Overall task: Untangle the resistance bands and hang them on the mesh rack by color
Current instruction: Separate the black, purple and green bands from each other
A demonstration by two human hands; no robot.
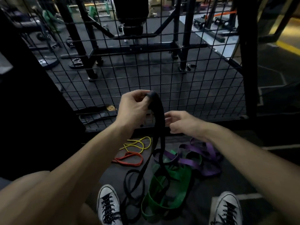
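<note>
Resistance bands sprawl on the floor at the bottom of the frame, between two white sneakers (pixel 109 207): a wide green band (pixel 164 192) lower centre, a purple band (pixel 199 155) to its right, an orange band (pixel 129 159) and a yellow band (pixel 138 144) further up and left. Up comes the black band (pixel 158 114), pinched at its top loop by the left hand (pixel 133 106), fingers curled tight round it at frame centre. The right hand (pixel 180 121) sits just beside the hanging strand, blurred, fingers loosely bent; I can't tell if it touches. Danger, as I read it: the black band's lower loops look threaded through the green one, so a hard lift could drag green up with it or cinch a knot tighter. A slipped pinch would probably snap the band down into the pile. The floor (pixel 100 177) is dark rubbery matting with pale lines. Beyond the hands stands the mesh rack (pixel 194 82), a black wire grid with nothing hung on it yet, and through it dim gym frames and equipment across the upper half.
</note>
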